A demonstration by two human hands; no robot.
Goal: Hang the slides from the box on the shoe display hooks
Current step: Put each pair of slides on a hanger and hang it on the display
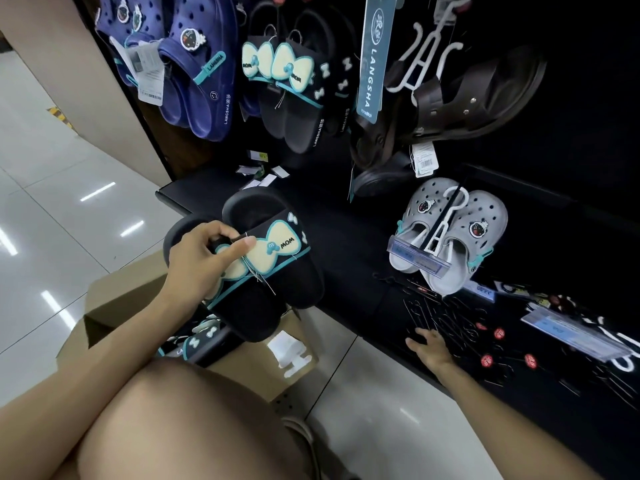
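Note:
My left hand (204, 251) grips a pair of black slides (263, 299) with cream bows edged in teal, holding them above the open cardboard box (104, 306). More slides of the same kind (197, 344) lie inside the box. My right hand (429, 348) reaches down to the black base shelf (346, 258), its fingers spread over loose wire hooks (433, 306) lying there. A matching pair of bow slides (287, 84) hangs on the black display wall above.
Navy clogs (187, 64) hang at the upper left, brown sandals (460, 102) on a white hanger at the upper right, grey clogs (446, 233) lower right. Price-tag strips and red round tags litter the shelf. My knee fills the bottom foreground. White tiled floor lies left.

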